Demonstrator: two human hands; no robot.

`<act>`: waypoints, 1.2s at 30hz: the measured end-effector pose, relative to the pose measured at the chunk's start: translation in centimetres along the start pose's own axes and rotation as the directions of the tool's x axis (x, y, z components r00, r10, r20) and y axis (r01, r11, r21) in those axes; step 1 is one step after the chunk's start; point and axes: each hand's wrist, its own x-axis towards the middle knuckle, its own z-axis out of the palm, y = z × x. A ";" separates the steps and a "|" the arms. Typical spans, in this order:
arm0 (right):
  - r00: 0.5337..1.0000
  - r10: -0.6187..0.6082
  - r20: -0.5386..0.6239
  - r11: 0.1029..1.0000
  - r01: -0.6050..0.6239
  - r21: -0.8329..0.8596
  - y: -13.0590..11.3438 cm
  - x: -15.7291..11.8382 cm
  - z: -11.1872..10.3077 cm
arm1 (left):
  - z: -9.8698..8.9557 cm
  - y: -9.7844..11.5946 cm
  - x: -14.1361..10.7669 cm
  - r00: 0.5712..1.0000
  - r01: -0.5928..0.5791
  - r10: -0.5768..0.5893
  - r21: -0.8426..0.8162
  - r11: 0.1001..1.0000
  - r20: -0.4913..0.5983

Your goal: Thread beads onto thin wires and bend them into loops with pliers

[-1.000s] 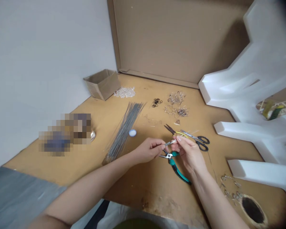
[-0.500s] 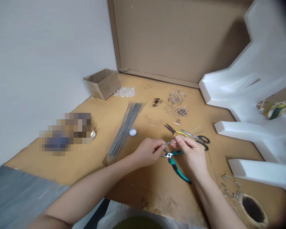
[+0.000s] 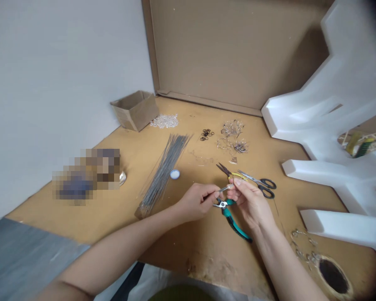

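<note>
My left hand [image 3: 198, 202] is closed, its thumb and forefinger pinching a thin grey piece of wire [image 3: 223, 189]. The other end of this wire meets the fingertips of my right hand [image 3: 250, 198], which is also closed in a pinch on it. Below the hands lie teal-handled pliers [image 3: 233, 224], partly covered by my right hand. Just beyond my right fingertips are yellow-handled pliers [image 3: 226, 169], and scissors with black handles [image 3: 265, 187] lie beside them. A bundle of grey wires [image 3: 166, 171] rests left of the hands, with a small white-and-blue round lid [image 3: 174, 174] at its edge.
A cardboard box [image 3: 136, 112] stands at the back left beside a pile of clear pieces [image 3: 164, 121]. Black rings [image 3: 206, 134] and tangled wire pieces [image 3: 232, 128] lie farther back. White foam [image 3: 313, 167] borders the right side. A dark round hole [image 3: 334, 276] is at lower right.
My right hand has turned slightly, and its lower fingers show more. My left hand has shifted a little to the right with the wire.
</note>
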 end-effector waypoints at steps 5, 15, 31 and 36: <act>0.996 -0.091 0.013 0.982 0.092 -0.163 0.0 0.3 -0.4 | 0.0 -0.2 0.1 0.998 0.058 -0.052 -0.154 0.986 0.040; 0.980 -0.197 0.029 0.887 0.191 -0.421 0.4 1.0 -0.9 | 0.3 -1.2 0.5 0.965 0.247 -0.209 -0.271 0.930 0.161; 0.994 0.107 0.006 0.966 -0.103 -0.236 0.8 2.1 -1.4 | 0.2 -2.0 0.9 0.943 0.321 -0.293 -0.195 0.927 0.158; 1.000 -0.011 -0.018 0.675 -0.006 -0.738 -0.1 0.8 -2.6 | -0.1 -2.5 1.0 0.921 0.382 -0.356 -0.190 0.904 0.161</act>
